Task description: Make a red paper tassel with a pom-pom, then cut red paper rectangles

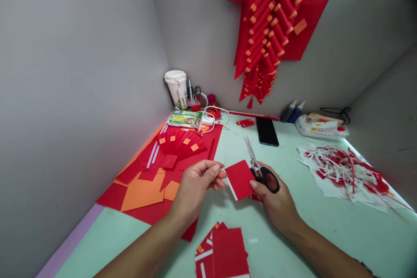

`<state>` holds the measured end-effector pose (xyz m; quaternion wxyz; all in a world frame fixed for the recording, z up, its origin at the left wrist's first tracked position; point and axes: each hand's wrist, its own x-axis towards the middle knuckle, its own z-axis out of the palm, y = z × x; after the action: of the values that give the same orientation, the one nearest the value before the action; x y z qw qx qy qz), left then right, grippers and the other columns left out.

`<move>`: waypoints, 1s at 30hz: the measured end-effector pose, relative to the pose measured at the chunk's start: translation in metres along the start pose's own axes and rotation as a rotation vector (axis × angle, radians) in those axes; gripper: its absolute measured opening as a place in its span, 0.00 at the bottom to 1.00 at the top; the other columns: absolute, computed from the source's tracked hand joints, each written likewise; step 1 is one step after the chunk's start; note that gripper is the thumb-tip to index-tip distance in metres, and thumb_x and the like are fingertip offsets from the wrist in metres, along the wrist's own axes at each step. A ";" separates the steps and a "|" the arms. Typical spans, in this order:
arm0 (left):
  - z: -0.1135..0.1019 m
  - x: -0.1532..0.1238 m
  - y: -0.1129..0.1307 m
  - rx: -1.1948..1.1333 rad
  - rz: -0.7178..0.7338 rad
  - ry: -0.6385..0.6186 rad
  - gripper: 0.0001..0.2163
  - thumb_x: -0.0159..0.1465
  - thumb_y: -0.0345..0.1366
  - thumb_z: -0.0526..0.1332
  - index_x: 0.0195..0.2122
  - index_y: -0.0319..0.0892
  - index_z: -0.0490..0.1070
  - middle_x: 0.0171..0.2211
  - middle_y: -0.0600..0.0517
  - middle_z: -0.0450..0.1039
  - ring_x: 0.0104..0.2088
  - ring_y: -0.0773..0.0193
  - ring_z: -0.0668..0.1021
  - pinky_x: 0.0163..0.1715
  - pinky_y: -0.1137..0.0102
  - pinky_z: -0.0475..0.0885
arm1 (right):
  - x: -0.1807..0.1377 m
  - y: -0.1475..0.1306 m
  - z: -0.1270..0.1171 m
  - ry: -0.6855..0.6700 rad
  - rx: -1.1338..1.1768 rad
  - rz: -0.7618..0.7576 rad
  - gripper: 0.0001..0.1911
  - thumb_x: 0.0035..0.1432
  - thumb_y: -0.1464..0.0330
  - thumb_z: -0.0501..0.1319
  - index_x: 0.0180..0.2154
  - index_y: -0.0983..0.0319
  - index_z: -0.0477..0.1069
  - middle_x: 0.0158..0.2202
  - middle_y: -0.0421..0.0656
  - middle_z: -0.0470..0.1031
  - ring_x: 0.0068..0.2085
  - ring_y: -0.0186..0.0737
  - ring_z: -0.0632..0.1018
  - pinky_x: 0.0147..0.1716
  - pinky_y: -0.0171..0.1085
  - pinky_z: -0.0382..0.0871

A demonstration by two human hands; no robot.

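My right hand (276, 197) holds a square red paper card (240, 179) between thumb and fingers, with black-handled scissors (271, 181) also in its grip. The scissor blades point up and away, and another bit of red paper shows beneath the card. Along the card's left edge runs a white strip (232, 187). My left hand (205, 178) is closed in a pinch at the upper end of that strip; its fingertips partly hide what they grip. Below both hands lies a pile of red cards (230, 249), some with white strips and orange bits.
Left are red and orange paper sheets (143, 193) and a pleated red fan (180, 142). A phone (267, 131), small red rolls (246, 123), glue bottles (296, 112) and a white cup (176, 89) stand or lie at the back. Paper scraps (345, 169) are heaped right.
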<state>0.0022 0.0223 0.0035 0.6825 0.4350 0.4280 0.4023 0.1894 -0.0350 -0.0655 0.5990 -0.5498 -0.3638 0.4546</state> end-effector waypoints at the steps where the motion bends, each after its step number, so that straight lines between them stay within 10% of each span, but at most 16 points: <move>1: 0.000 -0.001 0.000 0.010 -0.010 -0.011 0.10 0.59 0.40 0.64 0.33 0.38 0.73 0.25 0.51 0.76 0.22 0.69 0.75 0.25 0.74 0.66 | 0.000 0.000 0.000 0.002 0.017 -0.004 0.26 0.52 0.60 0.67 0.53 0.55 0.67 0.42 0.43 0.75 0.42 0.46 0.75 0.39 0.41 0.71; 8: 0.000 -0.002 -0.001 0.272 -0.048 0.057 0.19 0.61 0.48 0.58 0.19 0.41 0.65 0.13 0.55 0.67 0.12 0.70 0.66 0.17 0.74 0.61 | 0.002 0.002 0.000 0.070 0.153 -0.016 0.27 0.53 0.61 0.67 0.54 0.54 0.66 0.48 0.45 0.76 0.46 0.49 0.76 0.45 0.45 0.72; 11: -0.002 0.001 -0.004 0.289 0.029 0.052 0.06 0.58 0.37 0.63 0.34 0.40 0.74 0.31 0.47 0.78 0.24 0.66 0.76 0.24 0.73 0.67 | 0.003 0.003 0.001 0.105 0.182 -0.035 0.27 0.52 0.61 0.68 0.53 0.55 0.66 0.47 0.45 0.76 0.46 0.50 0.76 0.46 0.46 0.71; 15: 0.000 0.000 -0.006 0.163 -0.006 -0.041 0.24 0.53 0.28 0.65 0.53 0.44 0.68 0.56 0.42 0.68 0.50 0.55 0.74 0.41 0.68 0.71 | 0.002 0.000 0.002 0.109 0.175 -0.042 0.29 0.52 0.61 0.68 0.55 0.55 0.65 0.46 0.45 0.76 0.45 0.49 0.76 0.44 0.46 0.72; 20: 0.008 -0.005 -0.009 -0.010 -0.182 -0.280 0.16 0.58 0.40 0.65 0.46 0.38 0.74 0.43 0.40 0.77 0.42 0.54 0.78 0.42 0.64 0.70 | -0.005 -0.003 0.003 0.038 -0.016 -0.035 0.28 0.50 0.61 0.69 0.53 0.56 0.67 0.42 0.43 0.76 0.42 0.45 0.76 0.45 0.42 0.69; 30: -0.011 0.005 0.011 -0.158 -0.021 -0.070 0.06 0.61 0.35 0.63 0.29 0.40 0.74 0.25 0.53 0.76 0.27 0.67 0.76 0.34 0.72 0.71 | -0.003 -0.006 0.000 -0.370 0.411 0.109 0.24 0.64 0.55 0.52 0.56 0.59 0.68 0.44 0.49 0.76 0.39 0.42 0.75 0.34 0.37 0.66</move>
<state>-0.0084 0.0330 0.0096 0.7336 0.3890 0.3752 0.4120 0.1894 -0.0373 -0.0590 0.5957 -0.3433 -0.3371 0.6432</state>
